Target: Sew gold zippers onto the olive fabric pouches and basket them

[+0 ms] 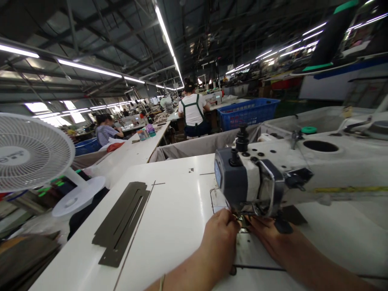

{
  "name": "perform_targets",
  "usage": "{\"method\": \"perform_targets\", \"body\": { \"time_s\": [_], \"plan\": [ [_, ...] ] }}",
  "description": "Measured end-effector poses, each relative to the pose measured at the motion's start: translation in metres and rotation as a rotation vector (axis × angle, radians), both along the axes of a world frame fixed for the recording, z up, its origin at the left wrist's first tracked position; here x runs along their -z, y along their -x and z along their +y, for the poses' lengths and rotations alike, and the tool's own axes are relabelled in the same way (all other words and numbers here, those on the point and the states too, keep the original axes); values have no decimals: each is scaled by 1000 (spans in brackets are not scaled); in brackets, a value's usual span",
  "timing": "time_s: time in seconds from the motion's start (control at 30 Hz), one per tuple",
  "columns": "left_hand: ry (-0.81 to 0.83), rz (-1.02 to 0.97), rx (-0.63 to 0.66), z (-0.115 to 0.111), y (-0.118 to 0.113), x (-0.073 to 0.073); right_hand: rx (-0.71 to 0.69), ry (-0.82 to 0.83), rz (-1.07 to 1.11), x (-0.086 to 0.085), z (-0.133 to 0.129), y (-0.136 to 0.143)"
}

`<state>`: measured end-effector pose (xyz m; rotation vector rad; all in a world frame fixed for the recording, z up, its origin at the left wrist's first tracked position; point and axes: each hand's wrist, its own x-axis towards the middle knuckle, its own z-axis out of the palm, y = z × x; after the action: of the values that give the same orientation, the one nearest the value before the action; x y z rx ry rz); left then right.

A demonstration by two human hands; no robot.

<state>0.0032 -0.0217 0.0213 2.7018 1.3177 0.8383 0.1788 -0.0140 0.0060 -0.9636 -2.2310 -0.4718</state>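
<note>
A white and dark-grey sewing machine stands in front of me, its needle area between my hands. My left hand is closed at the left of the presser foot, fingers curled on a small piece of olive fabric. From the other side my right hand reaches under the machine head, its fingers pressed together on the fabric; the machine partly hides them. Behind the right hand a dark fabric corner shows. Flat on the table at left lies a dark olive slotted template or panel.
The white sewing table extends left toward a white fan. Beyond it are a cloth-lined trough, a blue basket and a second white table with bottles. A person in a white top sits ahead, facing away.
</note>
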Motion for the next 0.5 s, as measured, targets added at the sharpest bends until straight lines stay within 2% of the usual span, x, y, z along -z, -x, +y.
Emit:
{"method": "perform_targets", "body": {
  "time_s": [0.2, 0.33, 0.4, 0.43, 0.5],
  "plan": [
    [-57, -22, -6, 3, 0, 3, 43, -12, 43, 3, 1, -1],
    [-86, -10, -26, -1, 5, -7, 187, -15, 21, -1, 5, -20],
    [-118, -19, -5, -10, 3, -9, 254, -43, -30, 0, -2, -34],
    [-161, -25, 27, -16, -1, -6, 256, -80, -46, 1, -10, -40],
    [-293, -35, 128, -25, -15, 10, 206, -143, -33, 5, -33, -48]
  ]
}}
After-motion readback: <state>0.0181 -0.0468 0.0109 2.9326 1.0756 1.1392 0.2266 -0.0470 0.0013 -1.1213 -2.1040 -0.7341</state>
